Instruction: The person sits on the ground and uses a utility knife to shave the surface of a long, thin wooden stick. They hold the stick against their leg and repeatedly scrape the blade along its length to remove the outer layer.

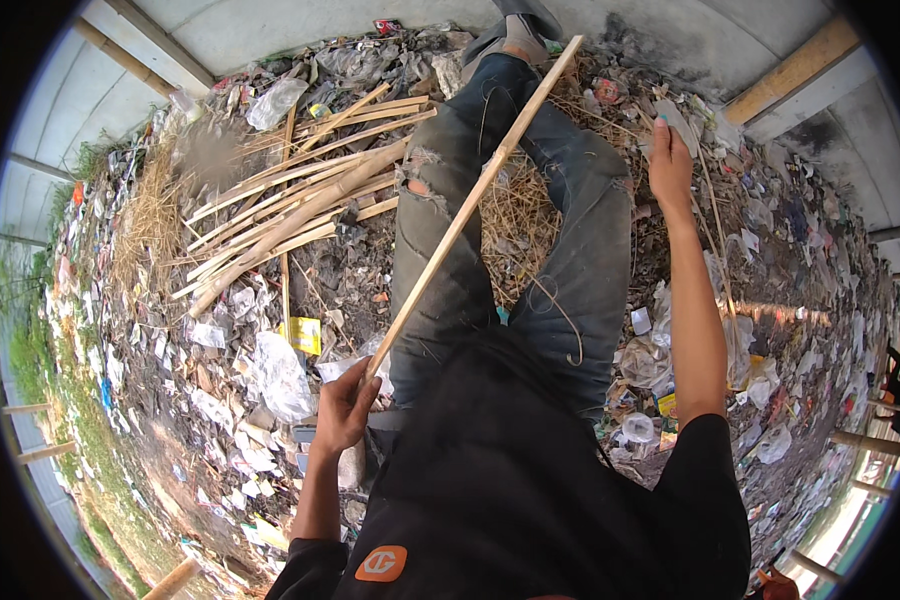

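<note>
My left hand [345, 405] grips the near end of a long pale bamboo strip [475, 200] that slants up across my jeans toward the top of the view. My right hand [670, 160] reaches out to the right and pinches a thin bamboo sliver [718, 245] that runs down beside my forearm. A blade or flat pale piece seems to sit at my right fingertips, but it is too small to tell. My legs in torn dark jeans [450, 230] stretch forward over dry straw.
A heap of split bamboo strips [290, 205] lies to my left on ground littered with plastic wrappers and bags [280, 375]. Dry grass [155, 215] sits further left. A concrete wall [370, 25] and wooden beams [795, 65] bound the far side.
</note>
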Motion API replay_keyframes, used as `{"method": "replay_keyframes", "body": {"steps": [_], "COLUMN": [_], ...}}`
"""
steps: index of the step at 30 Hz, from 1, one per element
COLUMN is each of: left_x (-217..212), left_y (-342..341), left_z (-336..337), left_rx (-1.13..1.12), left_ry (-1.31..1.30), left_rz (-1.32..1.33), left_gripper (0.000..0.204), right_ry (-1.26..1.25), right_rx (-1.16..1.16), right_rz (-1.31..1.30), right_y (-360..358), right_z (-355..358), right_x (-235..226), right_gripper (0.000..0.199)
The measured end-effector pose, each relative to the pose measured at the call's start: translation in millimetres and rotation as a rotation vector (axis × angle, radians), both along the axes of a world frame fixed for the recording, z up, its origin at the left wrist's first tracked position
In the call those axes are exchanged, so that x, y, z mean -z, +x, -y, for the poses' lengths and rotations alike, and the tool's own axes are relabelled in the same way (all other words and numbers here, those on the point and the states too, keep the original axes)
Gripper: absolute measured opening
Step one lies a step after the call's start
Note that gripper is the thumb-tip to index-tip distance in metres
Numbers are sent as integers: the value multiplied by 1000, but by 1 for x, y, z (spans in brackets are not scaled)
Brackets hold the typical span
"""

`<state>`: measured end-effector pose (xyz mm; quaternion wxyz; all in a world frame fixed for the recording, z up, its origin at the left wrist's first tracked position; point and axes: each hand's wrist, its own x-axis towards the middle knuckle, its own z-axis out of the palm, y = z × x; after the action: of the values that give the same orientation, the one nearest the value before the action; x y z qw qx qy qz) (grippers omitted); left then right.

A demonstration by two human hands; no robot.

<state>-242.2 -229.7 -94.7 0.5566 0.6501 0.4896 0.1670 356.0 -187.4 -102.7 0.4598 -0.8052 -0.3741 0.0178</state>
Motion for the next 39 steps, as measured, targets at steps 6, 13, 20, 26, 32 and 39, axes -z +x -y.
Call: {"method": "replay_keyframes", "body": {"steps": [6,13,20,26,32,39], "left_x": [-11,-20,-13,-14,-17,-49], "left_y": [30,59,72,110,121,122], "left_z": [-26,-30,-25,-30,-35,-51], "left_rx": [21,2,-28,-72,-82,-36], "left_ry": [131,53,102,254,425,364], "left_rz": [37,130,129,75,-31,-194], "left_gripper": [44,43,42,42,42,41], "right_ry": [179,-516,-184,-264,-302,-158], "right_rx": [-228,-756,-671,-894,-914,-714], "right_rz": [-379,-84,-31,132,161,184], "right_y": [-68,-152,-193,-260,-277,-245], "right_z": [1,16,20,47,44,3], "right_x": [-31,-27,-39,-39,-30,-23], "right_gripper": [43,52,52,54,52,50]}}
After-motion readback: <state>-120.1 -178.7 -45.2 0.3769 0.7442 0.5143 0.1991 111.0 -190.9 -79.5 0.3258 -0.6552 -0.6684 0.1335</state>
